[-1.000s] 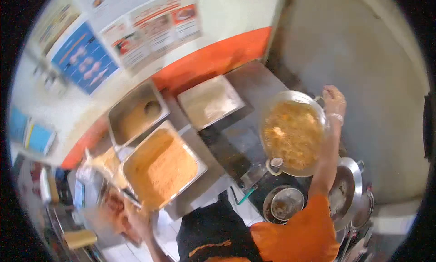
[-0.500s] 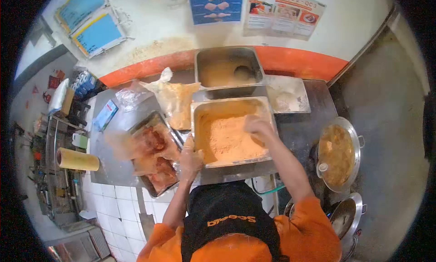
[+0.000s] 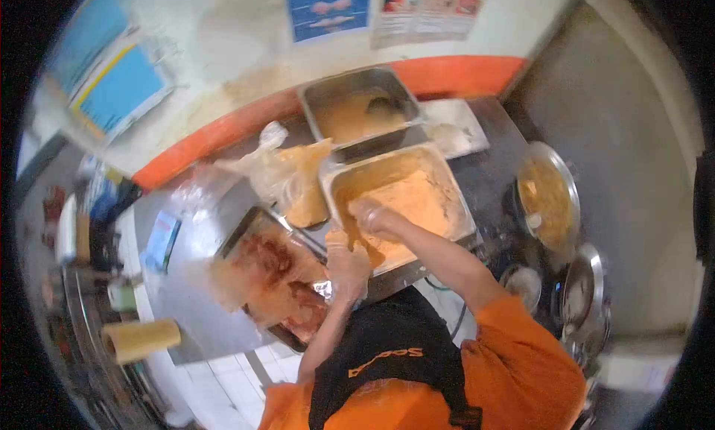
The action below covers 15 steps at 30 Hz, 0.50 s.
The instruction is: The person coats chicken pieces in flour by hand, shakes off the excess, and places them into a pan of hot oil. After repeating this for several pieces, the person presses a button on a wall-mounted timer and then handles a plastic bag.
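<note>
A steel pan (image 3: pixel 465 214) holds orange powder (image 3: pixel 417 201). My right hand (image 3: pixel 376 220) is in the left part of the pan, at the powder; its fingers are blurred. My left hand (image 3: pixel 348 266) is at the pan's near left corner, its fingers bent by the rim; its grip is unclear. Both hands look covered by clear gloves. Left of my left hand, a metal tray (image 3: pixel 242 225) holds raw red meat (image 3: pixel 268 258) in clear plastic. Behind the tray lies a plastic bag (image 3: pixel 294 180) with orange powder inside.
A second steel pan (image 3: pixel 305 109) with murky liquid stands behind, beside a white board (image 3: pixel 465 128). On the right are a large pan of food in oil (image 3: pixel 547 195) and further pans (image 3: pixel 581 288). A blue box (image 3: pixel 161 240) and a yellowish roll (image 3: pixel 141 339) are at the left.
The head view has turned and shifted. My right hand has moved from the right side of the powder pan to its left side, nearer my left hand, which stays by the near left corner.
</note>
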Motion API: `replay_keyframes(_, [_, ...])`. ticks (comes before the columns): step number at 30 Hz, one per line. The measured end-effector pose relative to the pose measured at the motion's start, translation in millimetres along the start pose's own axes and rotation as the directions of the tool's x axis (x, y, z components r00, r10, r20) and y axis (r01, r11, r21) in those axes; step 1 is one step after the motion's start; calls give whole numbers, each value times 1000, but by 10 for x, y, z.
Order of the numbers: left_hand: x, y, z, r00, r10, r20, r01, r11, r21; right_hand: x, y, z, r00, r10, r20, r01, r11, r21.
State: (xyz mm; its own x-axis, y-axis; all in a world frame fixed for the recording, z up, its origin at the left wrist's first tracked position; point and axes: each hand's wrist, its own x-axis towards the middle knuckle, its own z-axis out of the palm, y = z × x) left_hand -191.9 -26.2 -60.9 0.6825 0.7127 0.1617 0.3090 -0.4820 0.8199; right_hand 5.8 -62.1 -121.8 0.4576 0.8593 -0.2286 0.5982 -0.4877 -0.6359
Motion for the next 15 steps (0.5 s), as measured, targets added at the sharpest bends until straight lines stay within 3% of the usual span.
replay_keyframes(1, [-19, 12, 22, 998, -14, -58, 12, 999, -35, -141, -12, 25, 982, -174, 72, 188, 919, -347])
replay_keyframes(2, [-59, -11, 71, 1000, 13, -12, -13, 999, -48, -297, 32, -16, 991, -131, 38, 137, 929, -344])
replay_keyframes(4, [-48, -99, 153, 980, -201, -10, 201, 980, 10, -484, 145, -54, 945, -6, 326, 119, 938, -326])
replay_keyframes(5, [-38, 177, -84, 928, -329, 174, 321, 944, 73, -535, 300, -62, 954, 17, 298, 83, 944, -319])
replay_keyframes(6, [-87, 147, -53, 936, -315, 159, 311, 949, 52, -608, 536, -134, 988, 138, 64, -139, 990, 4])
replay_keyframes(7, [-183, 109, -57, 942, -297, 156, 295, 955, 34, -734, 768, -179, 936, 325, -136, -258, 895, 364])
replay_keyframes(8, [-266, 83, -61, 947, -278, 161, 280, 960, 11, -827, 897, -205, 875, 459, -154, -365, 833, 416])
replay_keyframes(10, [-404, 27, -57, 951, -213, 224, 226, 974, -32, -946, 683, -72, 780, 625, -10, -594, 747, 299])
replay_keyframes(13, [-399, -79, -205, 951, -95, 293, 119, 991, -64, -1130, 417, -119, 628, 778, 8, -714, 572, 403])
replay_keyframes(15, [-219, -108, -270, 950, 41, 309, -39, 999, -11, -1144, 471, -256, 698, 714, -62, -705, 700, 117])
